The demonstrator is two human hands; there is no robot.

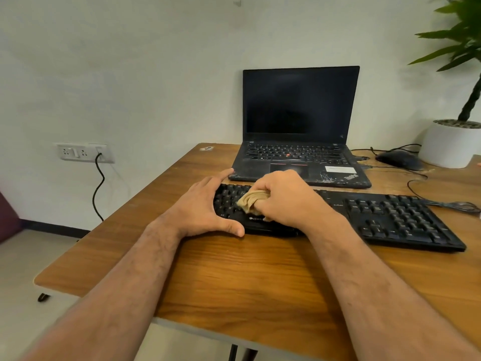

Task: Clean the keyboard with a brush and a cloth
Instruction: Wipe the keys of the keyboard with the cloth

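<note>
A black keyboard [390,217] lies across the wooden table [247,277], in front of the laptop. My right hand [283,196] grips a bunched tan cloth [251,201] and presses it on the keys at the keyboard's left part. My left hand [205,204] holds the keyboard's left end, with the thumb along the front edge and the fingers stretched over the far corner. No brush is in view.
An open black laptop [299,126] with a dark screen stands behind the keyboard. A black mouse [398,158] and cables lie at the right, beside a white plant pot [450,144]. A wall socket [83,152] with a black cord is at the left.
</note>
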